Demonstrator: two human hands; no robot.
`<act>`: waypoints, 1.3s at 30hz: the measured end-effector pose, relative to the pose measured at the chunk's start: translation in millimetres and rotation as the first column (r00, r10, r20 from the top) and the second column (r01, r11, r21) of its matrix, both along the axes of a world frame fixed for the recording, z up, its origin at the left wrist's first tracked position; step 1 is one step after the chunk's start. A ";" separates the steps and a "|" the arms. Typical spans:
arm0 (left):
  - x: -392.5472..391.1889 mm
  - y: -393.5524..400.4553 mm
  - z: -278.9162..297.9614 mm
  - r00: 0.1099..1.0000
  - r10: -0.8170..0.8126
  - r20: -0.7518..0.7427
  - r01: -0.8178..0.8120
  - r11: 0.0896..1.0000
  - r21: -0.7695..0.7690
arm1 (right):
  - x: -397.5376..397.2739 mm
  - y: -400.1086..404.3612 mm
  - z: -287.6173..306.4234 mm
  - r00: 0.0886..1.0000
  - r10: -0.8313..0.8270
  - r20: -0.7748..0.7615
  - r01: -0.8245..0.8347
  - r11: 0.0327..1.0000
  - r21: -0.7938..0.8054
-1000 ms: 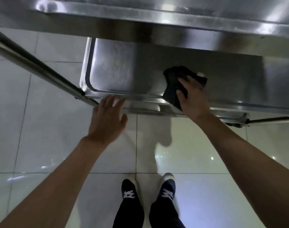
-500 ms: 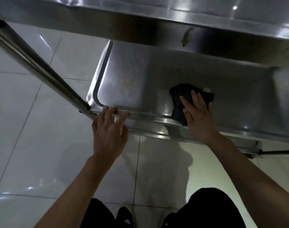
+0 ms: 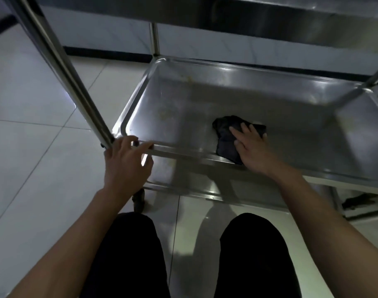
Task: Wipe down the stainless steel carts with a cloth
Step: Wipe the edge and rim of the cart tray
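Cloth [image 3: 227,139], dark and bunched, lies near the front edge of the cart's lower shelf [image 3: 291,117], pressed flat under the straight fingers of the right hand [image 3: 251,150]. The left hand [image 3: 127,160] curls its fingers over the shelf's near-left rim, steadying it. Best to sweep far-left next, bearing down on the yellowish stains [image 3: 164,112].

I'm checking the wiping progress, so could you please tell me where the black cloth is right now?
In the head view the black cloth lies on the cart's middle shelf, right of centre near its front rim, pressed flat under the right hand.
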State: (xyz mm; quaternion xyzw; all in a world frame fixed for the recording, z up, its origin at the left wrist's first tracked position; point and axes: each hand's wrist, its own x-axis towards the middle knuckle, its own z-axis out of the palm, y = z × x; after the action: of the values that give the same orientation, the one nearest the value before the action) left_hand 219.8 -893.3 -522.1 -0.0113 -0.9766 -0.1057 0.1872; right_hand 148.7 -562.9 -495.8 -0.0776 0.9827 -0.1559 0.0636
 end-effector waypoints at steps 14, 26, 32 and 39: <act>9.3 -17.8 6.8 0.998 -0.023 0.056 0.021 0.999 0.035 | -27.1 -103.6 -8.5 0.991 0.102 0.092 -0.105 0.994 0.036; 14.1 -37.3 1.7 0.998 0.008 0.060 -0.016 0.990 0.141 | -54.0 -242.2 -4.0 0.945 0.316 0.087 -0.319 0.947 0.023; 21.4 -37.2 -4.5 0.997 -0.020 0.073 0.017 0.999 0.045 | -57.4 -268.7 0.2 0.919 0.385 0.080 -0.389 0.920 0.043; 31.1 -29.8 -4.9 0.996 0.006 0.093 0.000 0.998 -0.067 | -40.4 -221.7 -3.9 0.895 0.446 0.023 -0.446 0.894 0.038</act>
State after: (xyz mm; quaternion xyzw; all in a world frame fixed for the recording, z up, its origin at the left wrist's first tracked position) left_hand 250.9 -923.1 -527.0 -0.0111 -0.9872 -0.0732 0.1410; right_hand 108.3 -784.5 -499.7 -0.2981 0.9414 -0.1168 0.1062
